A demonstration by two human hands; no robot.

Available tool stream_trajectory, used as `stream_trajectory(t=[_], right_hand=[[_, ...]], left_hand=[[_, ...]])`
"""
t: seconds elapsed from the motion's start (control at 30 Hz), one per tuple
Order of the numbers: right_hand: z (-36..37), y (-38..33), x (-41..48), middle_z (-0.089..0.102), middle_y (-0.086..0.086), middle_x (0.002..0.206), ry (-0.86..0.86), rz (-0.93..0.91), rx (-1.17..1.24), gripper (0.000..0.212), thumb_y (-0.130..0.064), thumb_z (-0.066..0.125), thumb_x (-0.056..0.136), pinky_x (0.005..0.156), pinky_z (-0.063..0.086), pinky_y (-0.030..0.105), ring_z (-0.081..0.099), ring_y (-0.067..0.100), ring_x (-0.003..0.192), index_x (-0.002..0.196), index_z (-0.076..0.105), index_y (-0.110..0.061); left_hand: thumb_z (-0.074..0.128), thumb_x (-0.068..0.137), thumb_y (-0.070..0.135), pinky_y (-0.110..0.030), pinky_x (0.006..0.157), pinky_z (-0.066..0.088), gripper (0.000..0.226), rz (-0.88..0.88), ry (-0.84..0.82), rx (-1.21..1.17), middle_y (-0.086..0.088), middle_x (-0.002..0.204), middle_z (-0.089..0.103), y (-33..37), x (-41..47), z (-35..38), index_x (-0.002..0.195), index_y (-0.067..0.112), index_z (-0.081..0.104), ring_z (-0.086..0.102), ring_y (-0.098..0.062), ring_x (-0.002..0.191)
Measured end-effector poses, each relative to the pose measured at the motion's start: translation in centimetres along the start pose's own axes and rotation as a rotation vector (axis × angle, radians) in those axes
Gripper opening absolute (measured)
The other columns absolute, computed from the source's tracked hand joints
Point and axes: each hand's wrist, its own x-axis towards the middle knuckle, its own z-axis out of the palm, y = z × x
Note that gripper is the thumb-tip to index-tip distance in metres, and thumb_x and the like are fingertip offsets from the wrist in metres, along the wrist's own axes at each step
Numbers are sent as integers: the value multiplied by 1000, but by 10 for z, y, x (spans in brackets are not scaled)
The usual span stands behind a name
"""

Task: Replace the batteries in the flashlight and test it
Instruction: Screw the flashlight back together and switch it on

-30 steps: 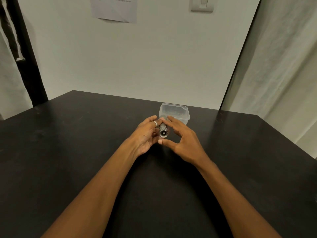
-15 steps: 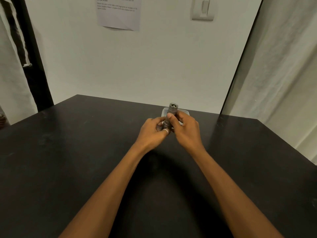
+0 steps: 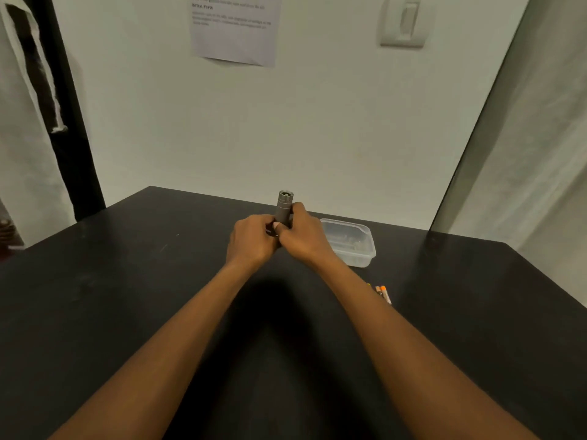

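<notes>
the flashlight [image 3: 283, 208] stands nearly upright above the black table [image 3: 127, 281], its grey ribbed upper end poking out over both hands, its lower part buried between them. the left hand [image 3: 251, 239] is curled closed around that lower part from the flashlight's left, fingers folded in. the right hand [image 3: 301, 236] wraps the barrel from the flashlight's right, thumb laid across the front of the body just below the ribbed rings (so both hands are closed on the one object). the bottom end of the flashlight is hidden by the fingers, and whether any cap is on or off there cannot be told.

just right of the flashlight and slightly behind the right hand sits a clear plastic container [image 3: 349, 241] on the table; its contents are too faint to make out. nearer the person than the flashlight, and to its right, a few small batteries [image 3: 382, 293] with orange tips lie on the table, partly covered by the right forearm, so their number is unclear.

on the wall behind the flashlight hang a sheet of paper [image 3: 235, 30] with blurred print, cut off at the top edge, and a light switch [image 3: 405, 22].
</notes>
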Motion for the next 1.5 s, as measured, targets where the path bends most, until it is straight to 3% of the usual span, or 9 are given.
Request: stream_trajectory(t=[0.17, 0.37, 0.63, 0.77, 0.83, 0.93, 1.1, 1.3, 1.5], right_hand=[[30, 11, 60, 66, 13, 116, -28, 17, -54, 32, -22, 64, 97, 87, 53, 43, 63, 30, 103, 122, 51, -7], [62, 34, 100, 62, 4, 104, -45, -3, -13, 21, -17, 61, 97, 76, 49, 33, 64, 23, 93, 114, 49, -14], [74, 42, 104, 65, 6, 107, -62, 1, 14, 19, -17, 60, 97, 79, 50, 35, 63, 23, 95, 113, 49, -16], [68, 39, 95, 62, 5, 108, -97, 74, 31, 39, -24, 67, 93, 68, 44, 25, 59, 14, 86, 124, 47, -11], [63, 37, 85, 57, 0, 100, -88, 107, 19, 42, -28, 68, 91, 58, 37, 20, 51, 2, 76, 122, 45, -12], [52, 29, 59, 52, -5, 93, -48, 118, 5, 37, -31, 68, 92, 56, 34, 17, 46, -1, 72, 118, 47, -14], [19, 2, 6, 58, -4, 85, -28, 63, -81, 14, -27, 65, 96, 58, 38, 20, 54, 8, 72, 97, 58, -15], [-35, -8, -65, 74, 4, 94, 5, 36, -162, 17, -17, 63, 96, 73, 49, 30, 65, 16, 86, 91, 77, -10], [-84, 22, -111, 75, 6, 100, 33, 153, -358, 13, -18, 65, 93, 84, 58, 38, 68, 23, 93, 95, 77, -17]], left_hand=[[72, 85, 16, -40, 70, 56, 13, -45, -13, 41, -2, 88, 72, -36, 46, 5, 96, 20, 65, 67, -24, 80], [64, 90, 16, -33, 66, 44, 12, -63, -25, 103, 0, 90, 67, -76, 80, 19, 92, 25, 55, 63, -22, 79], [61, 92, 11, -49, 84, 58, 21, -102, -37, 44, -8, 106, 71, -90, 79, 27, 114, 13, 61, 67, -26, 92], [67, 87, 11, -50, 97, 52, 52, -153, -149, 73, -14, 129, 62, -84, 72, 17, 136, 7, 50, 61, -31, 113], [74, 83, 15, -50, 104, 48, 74, -176, -186, 132, -17, 142, 53, -80, 67, 9, 148, 4, 39, 53, -35, 128], [80, 79, 24, -51, 108, 45, 90, -213, -213, 198, -19, 151, 44, -65, 51, -6, 152, 5, 31, 45, -36, 138], [81, 80, 33, -48, 103, 48, 85, -184, -241, 216, -18, 145, 48, -23, 11, -27, 147, 7, 37, 48, -35, 131], [77, 83, 47, -50, 95, 53, 65, -71, -267, 220, -11, 131, 57, 35, -38, -39, 131, 12, 51, 57, -29, 113], [72, 88, 46, -52, 104, 50, 71, -3, -310, 188, -8, 144, 54, 71, -70, -27, 146, 16, 45, 55, -30, 128]])
